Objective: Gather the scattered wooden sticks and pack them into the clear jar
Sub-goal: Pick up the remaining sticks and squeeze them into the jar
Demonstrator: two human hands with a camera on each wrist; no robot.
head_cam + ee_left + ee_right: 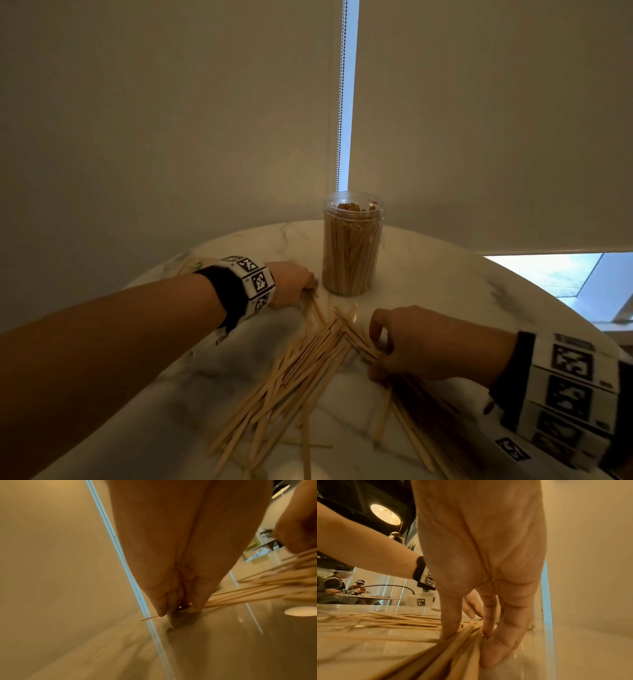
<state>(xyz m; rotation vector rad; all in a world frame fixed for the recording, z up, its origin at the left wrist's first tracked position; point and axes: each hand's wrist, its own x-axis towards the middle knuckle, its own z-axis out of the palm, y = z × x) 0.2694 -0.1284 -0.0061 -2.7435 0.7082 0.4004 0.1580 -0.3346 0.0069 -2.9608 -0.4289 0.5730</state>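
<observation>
A clear jar (351, 246) stands upright and lidless on the white marble table (445, 284), packed nearly full with wooden sticks. More wooden sticks (301, 370) lie scattered in a fan in front of it. My left hand (310, 286) is just left of the jar's base; in the left wrist view its thumb and fingers (180, 609) pinch the far ends of a few sticks (240, 595). My right hand (373, 349) lies on the right side of the pile, thumb and fingers (467, 642) closed around a bundle of sticks (453, 653).
The round table's far edge runs close behind the jar, against a drawn blind with a bead chain (342, 102). A small packet (190, 265) lies at the table's far left. People sit at another table (334, 586) in the background.
</observation>
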